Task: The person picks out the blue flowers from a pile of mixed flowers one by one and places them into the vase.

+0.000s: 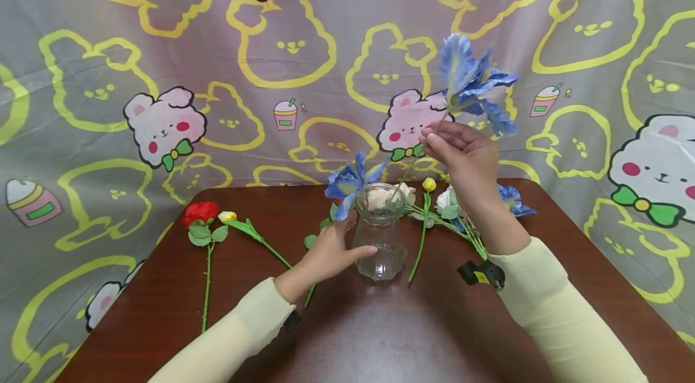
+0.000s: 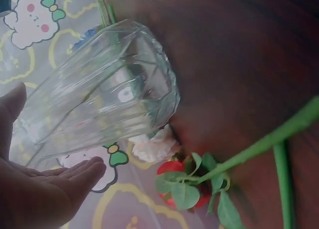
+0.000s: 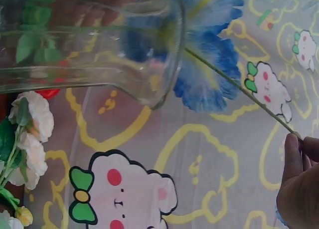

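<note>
**Blue flower stem over ribbed glass vase**

The right hand (image 1: 461, 151) pinches a thin-stemmed, ruffled blue flower (image 1: 472, 84), its stem slanting into the ribbed glass vase (image 1: 380, 238) at desk (image 1: 380, 335) centre. The left hand (image 1: 331, 253), fingers spread, rests on the vase's 9 o'clock side. A red rose (image 1: 199, 212) lies at 9 o'clock; white blooms (image 1: 447, 199) lie at 2 o'clock.

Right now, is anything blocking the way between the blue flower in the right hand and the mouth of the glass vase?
Nothing visible blocks it. The right hand pinches the blue flower by its stem, whose lower end already reaches the open mouth of the glass vase. The left hand touches the vase's side, below the rim.
</note>
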A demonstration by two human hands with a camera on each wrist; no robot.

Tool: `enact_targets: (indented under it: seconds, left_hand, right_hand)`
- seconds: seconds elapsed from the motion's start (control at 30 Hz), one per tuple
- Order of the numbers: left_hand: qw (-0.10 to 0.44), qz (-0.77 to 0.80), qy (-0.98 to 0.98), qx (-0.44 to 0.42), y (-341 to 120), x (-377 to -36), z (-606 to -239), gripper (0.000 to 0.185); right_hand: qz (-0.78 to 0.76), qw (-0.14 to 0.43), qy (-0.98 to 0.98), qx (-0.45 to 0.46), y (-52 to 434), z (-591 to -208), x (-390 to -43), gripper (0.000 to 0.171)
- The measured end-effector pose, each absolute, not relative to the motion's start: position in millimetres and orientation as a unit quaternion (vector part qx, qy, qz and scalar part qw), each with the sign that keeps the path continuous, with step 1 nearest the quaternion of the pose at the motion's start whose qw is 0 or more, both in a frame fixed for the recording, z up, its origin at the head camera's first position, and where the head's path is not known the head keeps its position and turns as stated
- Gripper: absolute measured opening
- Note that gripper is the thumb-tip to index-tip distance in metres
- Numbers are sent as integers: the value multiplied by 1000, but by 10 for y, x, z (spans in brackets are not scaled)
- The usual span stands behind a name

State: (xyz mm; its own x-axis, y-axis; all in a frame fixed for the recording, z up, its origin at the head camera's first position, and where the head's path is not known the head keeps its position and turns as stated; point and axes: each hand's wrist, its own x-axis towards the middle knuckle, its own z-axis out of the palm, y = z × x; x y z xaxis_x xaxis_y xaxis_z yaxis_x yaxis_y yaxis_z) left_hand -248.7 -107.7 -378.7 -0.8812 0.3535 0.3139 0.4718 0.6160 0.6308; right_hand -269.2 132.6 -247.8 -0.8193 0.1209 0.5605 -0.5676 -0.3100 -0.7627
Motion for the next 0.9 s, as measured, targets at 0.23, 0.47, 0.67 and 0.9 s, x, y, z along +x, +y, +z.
enact_targets:
  seconds: [0.23,0.47,0.67,0.9]
  left_hand:
    - [99,-382,-885,-247,-1010,-2582,-3872,88]
    - [101,-384,-885,-245,-967,-2622,-3931,85]
    - [100,-386,-883,-248,-946,-2640,-3970,83]
    - [95,-395,-881,-243,-929,-2659,-3997,77]
  right_hand:
    - [758,227,-584,183,1283,-2613,-2819,21]
    - [745,196,-617,159,1238,-2762,-2911,21]
    - [706,175,-674,129,1211,-2875,-2969,25]
    - [691,139,-700,118,1176,-2995,-3005,30]
